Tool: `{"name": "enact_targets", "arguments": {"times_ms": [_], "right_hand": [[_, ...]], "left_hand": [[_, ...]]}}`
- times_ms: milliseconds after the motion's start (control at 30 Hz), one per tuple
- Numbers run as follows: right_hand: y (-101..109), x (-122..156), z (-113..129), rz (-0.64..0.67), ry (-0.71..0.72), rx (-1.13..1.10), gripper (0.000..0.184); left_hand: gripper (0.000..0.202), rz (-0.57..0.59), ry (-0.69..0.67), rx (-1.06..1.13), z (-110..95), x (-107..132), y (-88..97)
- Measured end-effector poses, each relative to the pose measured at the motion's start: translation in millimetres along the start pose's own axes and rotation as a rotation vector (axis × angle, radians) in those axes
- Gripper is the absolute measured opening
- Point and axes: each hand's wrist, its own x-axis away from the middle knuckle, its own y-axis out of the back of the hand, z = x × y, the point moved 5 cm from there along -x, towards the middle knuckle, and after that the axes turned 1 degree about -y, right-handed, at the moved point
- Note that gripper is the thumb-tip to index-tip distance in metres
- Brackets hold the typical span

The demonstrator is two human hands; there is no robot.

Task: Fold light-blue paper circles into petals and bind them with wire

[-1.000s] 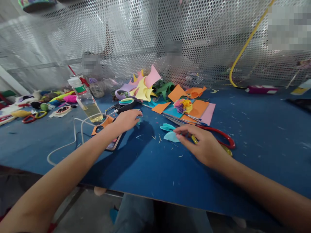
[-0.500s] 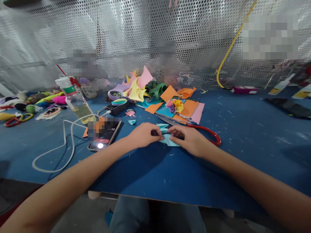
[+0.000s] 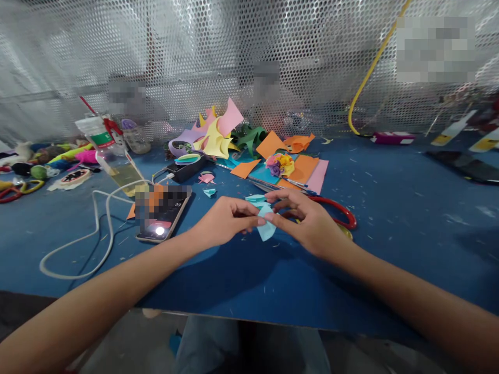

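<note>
Thumb against fingers, left hand (image 3: 224, 221) and right hand (image 3: 307, 221) are closed in a pinch, and between them a light-blue paper piece (image 3: 266, 232) is held over the table (image 3: 393, 244), seemingly part-shaped. Just beyond, more blue paper (image 3: 255, 198) is perhaps yet to be worked; farther off, a multicoloured flower (image 3: 279, 164) looks finished.

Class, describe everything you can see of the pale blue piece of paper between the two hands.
The pale blue piece is small, thin and plain, and looks like paper. Its lower part narrows toward the near table edge; its upper part is partly covered, so the full outline cannot be told. The left hand and right hand both pinch it, from either side. It is nearer the wearer than other light blue paper. Whether it touches the blue tabletop is unclear.
</note>
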Motion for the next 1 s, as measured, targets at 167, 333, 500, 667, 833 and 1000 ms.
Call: {"name": "enact_targets", "arguments": {"times_ms": [167,333,500,667,833,1000], "right_hand": [[-7.3,-1.7,-7.8,0.161,-0.138,-0.131,0.019],[0.0,-1.5,-5.6,0.027,-0.125,-0.14,0.02],[3.2,-1.4,1.1,-0.012,0.092,0.115,0.014],[-4.2,3.9,12.4,0.078,0.397,0.404,0.012],[-10.2,9.4,14.7,0.221,0.446,0.391,0.012],[-6.0,1.6,2.5,0.166,0.202,0.051,0.015]], "left_hand": [[0.018,0.082,0.079,0.069,3.3,4.0,-3.4],[0.023,0.014,-0.004,0.063,-0.6,5.3,-1.2],[0.01,-0.329,-0.395,-0.384,-21.7,17.4,14.3],[0.016,-0.219,-0.961,-0.975,-41.3,43.4,-5.2],[0.03,-0.075,-0.969,-1.162,-32.6,49.5,-18.6],[0.03,-0.117,-0.864,-0.853,-24.4,41.5,-13.1]]}}
